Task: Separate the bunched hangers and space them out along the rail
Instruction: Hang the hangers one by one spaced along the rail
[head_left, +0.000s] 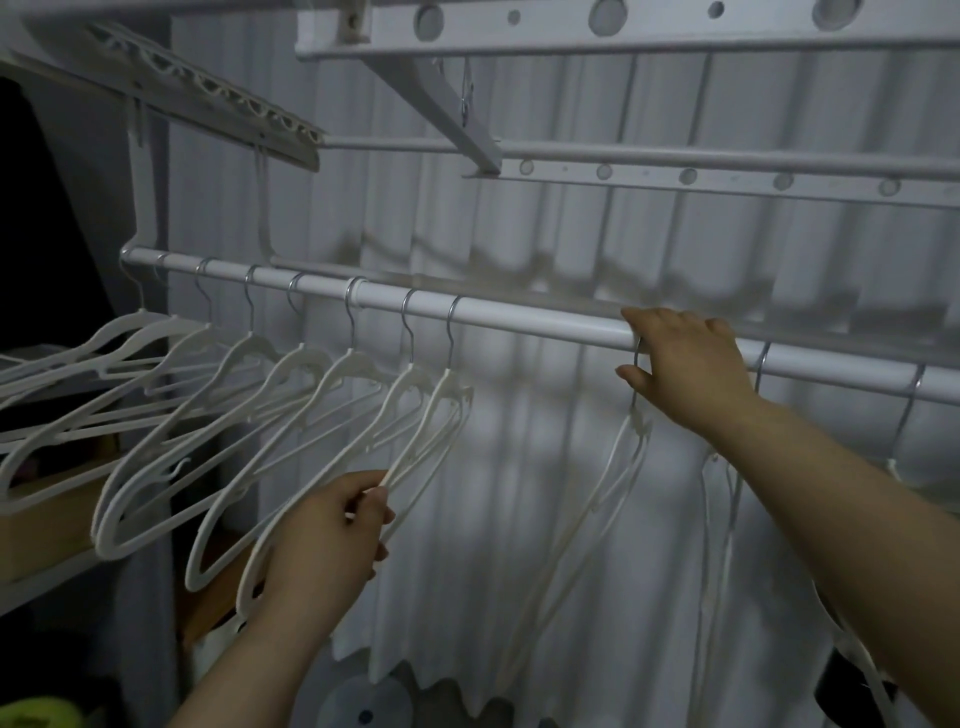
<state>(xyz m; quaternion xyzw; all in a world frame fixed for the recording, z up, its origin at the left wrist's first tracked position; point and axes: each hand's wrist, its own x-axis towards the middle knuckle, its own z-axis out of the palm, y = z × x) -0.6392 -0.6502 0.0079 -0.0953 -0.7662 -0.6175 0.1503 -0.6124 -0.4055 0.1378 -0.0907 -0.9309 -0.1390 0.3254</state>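
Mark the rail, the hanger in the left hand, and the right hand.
rail (519, 316): head view, bare stretch
hanger (450, 387): head view, neck under hook
right hand (685, 364): head view, back of hand

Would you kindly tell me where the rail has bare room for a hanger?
Widest bare stretch of rail: between the last left-group hook and the right hand. Left of that, hangers crowd together.

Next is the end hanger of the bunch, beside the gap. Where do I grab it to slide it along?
Pinch the end hanger at its wire neck below the rail, coming from the right, the open side. Its body slants left among its neighbours, where the left hand pinches a hanger arm; the neck hangs bare. The right hand grips the spaced hanger likewise.
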